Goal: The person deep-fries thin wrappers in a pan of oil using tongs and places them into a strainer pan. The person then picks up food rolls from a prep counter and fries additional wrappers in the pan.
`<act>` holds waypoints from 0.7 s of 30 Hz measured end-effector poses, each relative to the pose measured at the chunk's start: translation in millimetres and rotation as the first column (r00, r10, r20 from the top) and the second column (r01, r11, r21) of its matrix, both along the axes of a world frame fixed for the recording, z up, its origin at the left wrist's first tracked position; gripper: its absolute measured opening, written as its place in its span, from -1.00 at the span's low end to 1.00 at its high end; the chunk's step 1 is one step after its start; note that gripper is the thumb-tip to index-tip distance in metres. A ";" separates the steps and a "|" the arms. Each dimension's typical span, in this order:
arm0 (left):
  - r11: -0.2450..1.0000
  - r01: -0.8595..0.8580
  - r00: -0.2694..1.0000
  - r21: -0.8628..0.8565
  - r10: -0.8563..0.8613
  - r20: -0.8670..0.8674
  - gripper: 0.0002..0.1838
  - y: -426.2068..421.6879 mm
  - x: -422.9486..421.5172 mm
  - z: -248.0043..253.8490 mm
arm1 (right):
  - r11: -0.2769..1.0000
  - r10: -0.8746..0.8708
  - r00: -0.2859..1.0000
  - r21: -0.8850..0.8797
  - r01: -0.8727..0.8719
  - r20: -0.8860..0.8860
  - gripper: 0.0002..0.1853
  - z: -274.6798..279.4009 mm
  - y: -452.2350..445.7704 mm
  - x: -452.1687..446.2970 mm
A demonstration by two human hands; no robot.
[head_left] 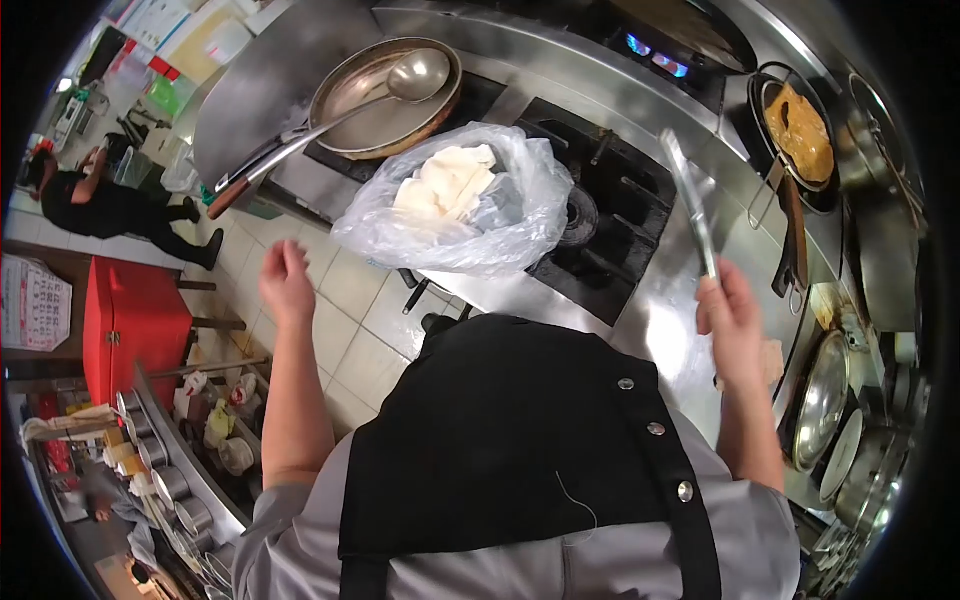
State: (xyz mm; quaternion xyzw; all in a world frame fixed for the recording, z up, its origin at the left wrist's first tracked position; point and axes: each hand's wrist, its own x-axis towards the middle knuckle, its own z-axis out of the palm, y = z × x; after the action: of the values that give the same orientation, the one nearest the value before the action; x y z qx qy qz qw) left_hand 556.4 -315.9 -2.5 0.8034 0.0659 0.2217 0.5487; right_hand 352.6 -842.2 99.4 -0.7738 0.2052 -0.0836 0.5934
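My right hand [732,318] grips the pale handle end of a long, slim metal utensil [689,195]. Its narrow length points away over the steel counter; I cannot tell whether it is a knife or tongs. My left hand [287,280] hangs in the air with its fingers curled in and nothing visible in them. In front of me, between the hands, a clear plastic bag [535,185] lies bunched on the stove. Inside its open mouth are pale, cream-coloured folded pieces [450,183]. Neither hand touches the bag.
A large pan [335,105] with a ladle [418,76] across it sits behind the bag. Black burner grates [610,215] lie beside it. Blue flames [668,65] burn at the back. Brown food sits in a strainer [800,135] at right. Another person [110,205] stands far left.
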 end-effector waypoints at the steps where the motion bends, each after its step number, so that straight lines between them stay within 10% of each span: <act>1: 0.995 0.100 0.995 -0.012 -0.100 0.032 -0.77 -21.5 1.1 14.5 | 0.995 -0.009 0.999 -0.101 0.006 -0.034 -0.58 -23.8 -3.6 -3.3; 4: 0.948 0.268 0.963 0.174 -0.266 -0.037 -0.77 -78.6 2.5 39.7 | 0.761 -0.055 0.994 -0.641 0.100 0.089 -0.52 -90.1 -34.3 -22.1; 8: 0.622 0.291 0.933 0.727 -0.353 -0.071 -0.63 -132.5 21.5 51.4 | 0.653 -0.292 0.952 -0.746 0.127 -0.093 -0.48 -113.0 -58.3 -45.1; 11: 0.353 0.384 0.922 0.853 -0.100 -0.373 -0.45 -171.3 30.0 65.3 | 0.619 -0.320 0.935 -0.781 0.086 -0.151 -0.49 -119.8 -72.6 -51.6; 21: 0.649 0.483 0.857 0.588 -0.213 -0.469 -0.62 -184.5 80.4 35.3 | 0.351 -0.229 0.973 -0.934 0.069 -0.014 -0.53 -85.4 -60.3 -43.8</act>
State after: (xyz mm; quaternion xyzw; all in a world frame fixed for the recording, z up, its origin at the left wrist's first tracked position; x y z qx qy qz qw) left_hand 636.8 -500.4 32.8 0.9712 -0.0805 -0.0321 0.2219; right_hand 308.7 -902.6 14.0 -0.9546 0.2337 -0.1827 0.0286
